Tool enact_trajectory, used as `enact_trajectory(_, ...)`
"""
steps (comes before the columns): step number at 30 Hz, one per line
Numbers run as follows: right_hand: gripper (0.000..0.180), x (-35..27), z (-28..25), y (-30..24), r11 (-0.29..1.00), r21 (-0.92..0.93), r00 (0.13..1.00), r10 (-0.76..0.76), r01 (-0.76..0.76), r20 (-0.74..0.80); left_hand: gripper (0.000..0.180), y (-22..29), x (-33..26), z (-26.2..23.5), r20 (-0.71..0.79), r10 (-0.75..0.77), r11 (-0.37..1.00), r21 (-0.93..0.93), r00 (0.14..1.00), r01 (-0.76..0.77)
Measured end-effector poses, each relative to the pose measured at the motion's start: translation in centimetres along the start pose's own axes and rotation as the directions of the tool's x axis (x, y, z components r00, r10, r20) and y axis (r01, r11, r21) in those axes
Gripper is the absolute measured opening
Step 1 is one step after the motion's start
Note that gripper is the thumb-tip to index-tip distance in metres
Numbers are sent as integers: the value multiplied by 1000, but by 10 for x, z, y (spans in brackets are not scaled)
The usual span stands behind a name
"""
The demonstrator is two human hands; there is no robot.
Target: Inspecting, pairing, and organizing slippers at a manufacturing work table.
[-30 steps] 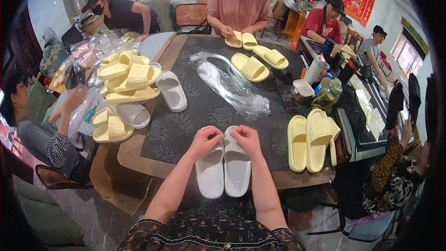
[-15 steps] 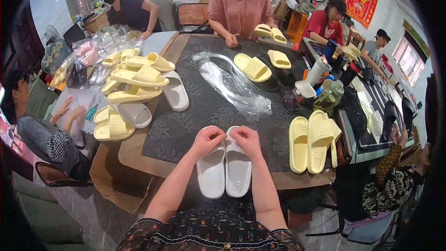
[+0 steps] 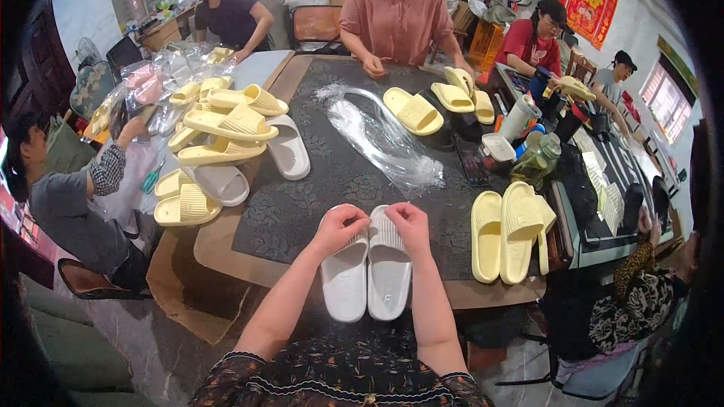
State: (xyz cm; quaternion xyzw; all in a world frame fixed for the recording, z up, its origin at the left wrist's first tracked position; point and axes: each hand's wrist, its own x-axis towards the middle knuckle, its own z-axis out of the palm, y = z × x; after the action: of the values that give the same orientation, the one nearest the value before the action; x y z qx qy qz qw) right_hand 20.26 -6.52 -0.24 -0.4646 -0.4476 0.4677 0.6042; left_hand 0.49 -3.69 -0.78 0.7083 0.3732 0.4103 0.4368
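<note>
A pair of pale grey slide slippers lies side by side at the table's near edge, heels toward me. My left hand [image 3: 339, 229] is closed at the front of the left slipper [image 3: 344, 286], thumb and fingers bent together over its ribbed strap. In the same way my right hand [image 3: 408, 227] is closed at the front of the right slipper [image 3: 389, 279]. The fingertips are partly hidden, so the exact grip is hard to see. Beyond the hands lies a heap of clear plastic bags [image 3: 381, 139]. Pale yellow slippers [image 3: 516, 234] stand to the right.
A pile of yellow slippers [image 3: 230, 120] with some grey ones [image 3: 289, 149] covers the left of the dark-topped table [image 3: 264, 218]. More yellow slippers [image 3: 413, 111] lie at the far side, near a co-worker [image 3: 396, 15]. Cups and jars [image 3: 537, 152] stand at the right. Other people sit around.
The co-worker across has lowered a yellow pair to the table beside the others. A person at the left has raised a hand toward the bagged slippers. My hands stay at the grey slippers.
</note>
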Motion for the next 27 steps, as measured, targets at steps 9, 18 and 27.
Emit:
enact_trajectory(9, 11, -1, 2, -4, 1000, -2, 999, 25, -25, 27, 10, 3, -1, -2, 17, -2, 1000, -9, 1000, 2)
enact_trajectory(18, 10, -2, 3, -2, 993, -114, 995, 22, -11, 94, 10, 7, -2, -4, 13, 19, 999, 42, 1000, -19)
enact_trajectory(27, 7, -3, 3, 2, 985, -173, 989, 17, 8, 144, 15, 9, -2, -3, 17, -26, 1000, -1, 1000, 26)
